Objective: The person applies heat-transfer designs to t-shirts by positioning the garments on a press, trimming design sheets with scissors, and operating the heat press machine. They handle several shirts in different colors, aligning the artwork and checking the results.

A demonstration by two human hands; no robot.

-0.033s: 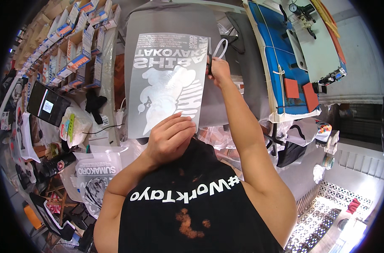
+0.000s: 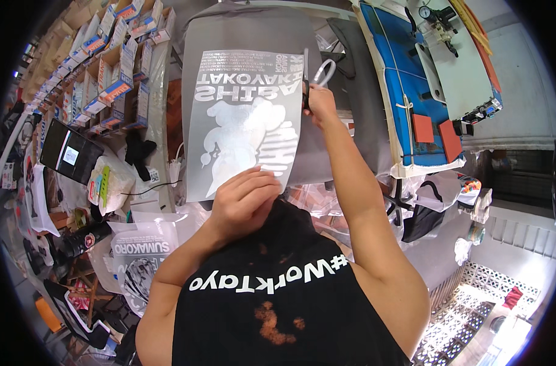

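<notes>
A translucent printed sheet [image 2: 229,140] with white lettering and a cartoon figure lies over a grey padded board [image 2: 201,33]. My left hand [image 2: 241,201] grips the sheet's lower right part, fingertips on its face and thumb hidden. At the upper right edge of that sheet, my right hand [image 2: 319,104] is closed on a black-handled tool [image 2: 306,91], apparently scissors; the blades are not clearly visible. A narrow white loop [image 2: 325,70], perhaps a strip, rises just above that hand.
Stacked cardboard boxes [image 2: 113,79], a laptop [image 2: 67,155] and another printed sheet [image 2: 140,268] are at left. A blue-padded bench [image 2: 406,79] with red pads and a pressure gauge stands at right. Plastic sheets and bags [image 2: 430,207] lie below it.
My right hand has shifted slightly right and down, and the white loop beside it has tilted right. The sheet and my left hand have moved very slightly.
</notes>
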